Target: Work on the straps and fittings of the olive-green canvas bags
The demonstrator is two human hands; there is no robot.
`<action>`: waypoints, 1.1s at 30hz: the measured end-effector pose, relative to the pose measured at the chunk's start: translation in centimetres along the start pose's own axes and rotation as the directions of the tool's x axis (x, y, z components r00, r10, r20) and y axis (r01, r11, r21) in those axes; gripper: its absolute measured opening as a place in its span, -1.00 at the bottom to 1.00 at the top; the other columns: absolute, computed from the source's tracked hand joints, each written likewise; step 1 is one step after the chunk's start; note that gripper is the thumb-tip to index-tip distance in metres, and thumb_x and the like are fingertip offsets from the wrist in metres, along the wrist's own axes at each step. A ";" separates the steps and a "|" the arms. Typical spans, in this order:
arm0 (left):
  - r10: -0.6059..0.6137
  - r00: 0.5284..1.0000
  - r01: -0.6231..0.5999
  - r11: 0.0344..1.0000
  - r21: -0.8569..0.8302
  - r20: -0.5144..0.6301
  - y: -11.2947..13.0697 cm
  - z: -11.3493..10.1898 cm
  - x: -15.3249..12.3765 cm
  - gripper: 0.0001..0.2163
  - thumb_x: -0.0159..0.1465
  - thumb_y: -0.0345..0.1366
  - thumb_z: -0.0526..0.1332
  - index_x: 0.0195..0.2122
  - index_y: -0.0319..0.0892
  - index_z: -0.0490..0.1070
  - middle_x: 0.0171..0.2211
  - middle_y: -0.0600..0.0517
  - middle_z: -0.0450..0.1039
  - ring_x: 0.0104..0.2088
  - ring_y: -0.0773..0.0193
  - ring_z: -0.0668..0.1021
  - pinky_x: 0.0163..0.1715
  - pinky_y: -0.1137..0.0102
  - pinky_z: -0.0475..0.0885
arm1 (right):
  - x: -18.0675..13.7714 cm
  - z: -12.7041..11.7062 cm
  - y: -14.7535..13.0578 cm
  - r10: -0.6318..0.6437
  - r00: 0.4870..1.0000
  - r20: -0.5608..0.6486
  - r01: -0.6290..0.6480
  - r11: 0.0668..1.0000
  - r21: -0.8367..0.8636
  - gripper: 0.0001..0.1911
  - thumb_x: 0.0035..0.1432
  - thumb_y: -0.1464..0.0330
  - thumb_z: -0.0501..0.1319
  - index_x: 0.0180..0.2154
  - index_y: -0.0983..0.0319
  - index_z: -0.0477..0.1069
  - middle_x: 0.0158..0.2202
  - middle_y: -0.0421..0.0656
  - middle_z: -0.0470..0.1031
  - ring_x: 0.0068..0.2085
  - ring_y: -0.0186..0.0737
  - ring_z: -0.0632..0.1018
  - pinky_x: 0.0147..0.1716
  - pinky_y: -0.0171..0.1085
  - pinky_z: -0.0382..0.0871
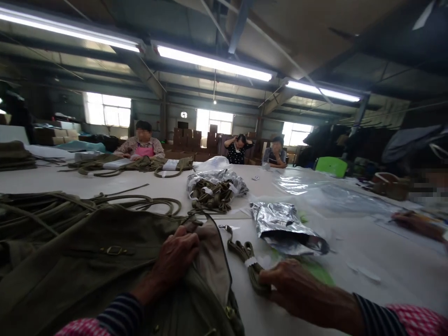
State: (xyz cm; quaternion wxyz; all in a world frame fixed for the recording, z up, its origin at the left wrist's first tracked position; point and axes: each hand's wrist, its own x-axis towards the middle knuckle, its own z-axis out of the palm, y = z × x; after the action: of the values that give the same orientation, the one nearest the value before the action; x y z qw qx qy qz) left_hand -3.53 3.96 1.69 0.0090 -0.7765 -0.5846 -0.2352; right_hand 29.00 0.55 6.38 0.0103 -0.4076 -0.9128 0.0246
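A large olive canvas bag (87,275) lies on the table in front of me, with a small buckle on its side. My left hand (180,252) is closed on the bag's upper edge, beside its opening flap. To the right of the bag, my right hand (290,284) grips the near end of a folded olive strap (243,254). A white band wraps the strap's middle, and a metal snap hook sits at its far end. Just beyond my right hand lies a silver foil bag (280,221), its dark mouth facing me.
A clear bag of bundled straps (213,191) stands mid-table. Olive straps (140,203) pile up behind the canvas bag. Clear plastic sheets (336,196) lie at the right, near another person's hand (416,224). Several people sit around the table (395,280); a green chair (331,166) stands behind.
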 end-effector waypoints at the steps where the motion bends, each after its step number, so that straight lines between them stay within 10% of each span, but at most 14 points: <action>1: 0.002 1.000 -0.002 1.000 0.002 -0.001 -0.1 0.0 0.0 -0.88 0.31 -0.38 0.13 -0.33 -0.11 0.43 -0.32 0.02 0.42 -0.15 0.13 0.48 -0.19 0.29 0.28 | -1.4 0.0 -0.5 0.012 1.000 0.016 -0.013 0.998 0.054 -0.70 0.11 0.46 0.23 -0.10 0.13 0.49 -0.40 -0.18 0.55 -0.36 -0.20 0.55 -0.39 -0.29 0.15; 4: 0.009 1.000 -0.009 1.000 0.004 0.003 -0.2 0.1 0.2 -0.86 0.33 -0.32 0.12 -0.32 -0.10 0.45 -0.31 0.02 0.40 -0.18 0.15 0.48 -0.18 0.31 0.31 | -4.6 -0.9 -1.8 0.098 0.994 0.040 -0.104 0.973 0.204 -0.50 0.19 0.35 0.28 0.17 0.09 0.35 -0.34 -0.19 0.54 -0.28 -0.15 0.55 -0.27 -0.27 0.29; 10: -0.006 1.000 0.005 1.000 0.017 0.013 -0.4 0.1 0.2 -0.81 0.33 -0.22 0.10 -0.30 -0.09 0.48 -0.30 0.02 0.39 -0.19 0.15 0.49 -0.18 0.33 0.33 | -8.6 -1.6 -2.9 -0.076 0.981 0.177 -0.023 0.866 0.499 -0.70 0.22 0.48 0.22 -0.05 0.07 0.53 -0.08 -0.15 0.57 0.00 -0.20 0.55 0.05 -0.30 0.33; 17: -0.007 0.999 0.007 1.000 0.006 0.036 -1.0 0.4 0.4 -0.77 0.30 -0.12 0.09 -0.28 -0.08 0.50 -0.31 0.01 0.41 -0.18 0.12 0.47 -0.17 0.33 0.32 | -10.1 -2.8 -0.7 0.017 0.991 0.133 -0.104 0.721 0.685 -0.86 0.25 0.35 0.24 -0.18 0.16 0.56 -0.13 -0.14 0.57 -0.23 -0.27 0.56 -0.20 -0.32 0.39; 22: -0.005 1.000 0.005 1.000 0.008 0.021 -1.1 0.4 0.4 -0.76 0.28 -0.11 0.10 -0.30 -0.07 0.51 -0.32 0.00 0.41 -0.19 0.09 0.48 -0.19 0.31 0.31 | -8.0 -1.1 -0.3 0.214 0.977 -0.006 -0.184 0.855 0.484 -0.83 0.30 0.36 0.17 -0.33 0.21 0.50 -0.34 -0.20 0.54 -0.35 -0.31 0.50 -0.31 -0.34 0.27; 28: -0.010 1.000 0.011 1.000 -0.005 0.018 -1.1 0.4 0.3 -0.77 0.29 -0.12 0.10 -0.29 -0.07 0.51 -0.29 0.01 0.42 -0.16 0.10 0.48 -0.17 0.32 0.32 | -3.7 2.7 -0.5 0.157 0.988 0.000 -0.157 0.986 0.052 -0.91 0.21 0.39 0.14 -0.27 0.24 0.40 -0.37 -0.15 0.52 -0.41 -0.25 0.44 -0.41 -0.25 0.06; 33: -0.006 1.000 0.006 1.000 -0.016 0.021 -0.8 0.3 0.3 -0.80 0.30 -0.18 0.11 -0.30 -0.08 0.49 -0.30 0.01 0.38 -0.21 0.13 0.49 -0.20 0.31 0.31 | -3.1 3.2 0.5 0.119 0.993 0.014 -0.119 0.993 0.006 -0.90 0.18 0.46 0.09 -0.30 0.22 0.36 -0.39 -0.16 0.48 -0.39 -0.26 0.43 -0.41 -0.25 0.04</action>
State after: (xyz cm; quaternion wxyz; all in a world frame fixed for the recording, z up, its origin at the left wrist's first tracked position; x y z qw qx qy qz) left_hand -4.12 4.59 1.31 -0.0041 -0.7771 -0.5851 -0.2318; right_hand 31.31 -1.54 3.18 0.0040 -0.4613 -0.8867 0.0311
